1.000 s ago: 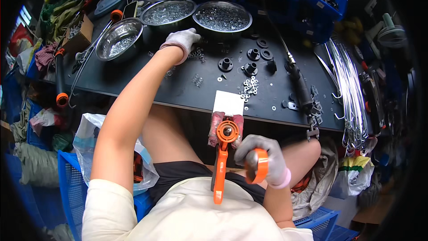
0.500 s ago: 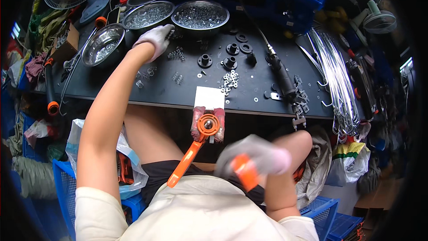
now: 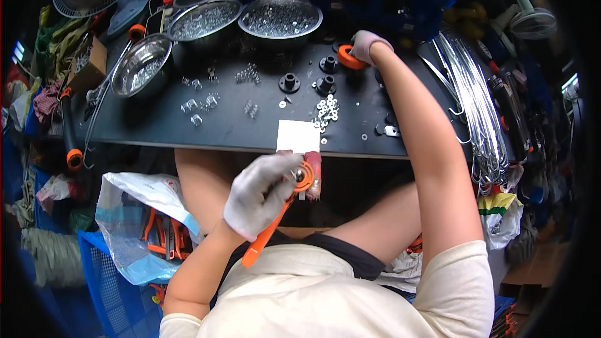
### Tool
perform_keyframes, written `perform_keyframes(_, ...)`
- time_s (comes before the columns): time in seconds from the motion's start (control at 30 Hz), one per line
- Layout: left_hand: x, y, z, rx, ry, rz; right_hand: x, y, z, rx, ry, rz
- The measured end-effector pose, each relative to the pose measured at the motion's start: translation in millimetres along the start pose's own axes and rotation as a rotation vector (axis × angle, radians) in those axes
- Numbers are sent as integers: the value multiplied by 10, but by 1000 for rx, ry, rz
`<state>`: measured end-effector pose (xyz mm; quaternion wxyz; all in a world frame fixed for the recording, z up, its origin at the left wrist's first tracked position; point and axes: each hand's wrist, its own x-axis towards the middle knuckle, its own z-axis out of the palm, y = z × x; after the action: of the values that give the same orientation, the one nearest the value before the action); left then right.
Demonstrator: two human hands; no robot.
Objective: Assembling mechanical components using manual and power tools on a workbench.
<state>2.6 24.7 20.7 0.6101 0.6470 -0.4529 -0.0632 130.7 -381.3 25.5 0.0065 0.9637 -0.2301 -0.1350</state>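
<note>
My left hand (image 3: pixel 260 194), in a grey-white glove, is closed with its fingertips over the round head of an orange-handled part (image 3: pixel 258 245). A small metallic thing shows in the ring's centre by the fingertips; its kind is not clear. The head rests at a red-wrapped holder (image 3: pixel 315 175) by the table's front edge, below a white square plate (image 3: pixel 298 136). My gloved right hand (image 3: pixel 365 47) is stretched to the far right of the table, closed on an orange ring-shaped part (image 3: pixel 350 57). Black flanged bushings (image 3: pixel 289 82) stand just left of it.
Metal bowls of small parts (image 3: pixel 280 17) line the back left. Loose springs (image 3: pixel 248 74) and small washers (image 3: pixel 327 110) lie mid-table. Bent metal rods (image 3: pixel 471 100) are stacked at the right. Blue bins (image 3: pixel 413 0) stand behind; a plastic bag (image 3: pixel 141 213) is at the left.
My left hand has come back from the springs near the bowls to the orange part's head. My right hand has swung from above my lap up to the far right, carrying the orange ring-shaped part.
</note>
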Motion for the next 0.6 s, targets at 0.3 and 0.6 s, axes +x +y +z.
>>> perform_keyframes(0.3,175,20,-32,386,-90,291,-890,-69,-442,534,221,49)
perform_keyframes(0.6,127,-91,-161,411,-309,92,-2844,-618,-86,1523,433,-528)
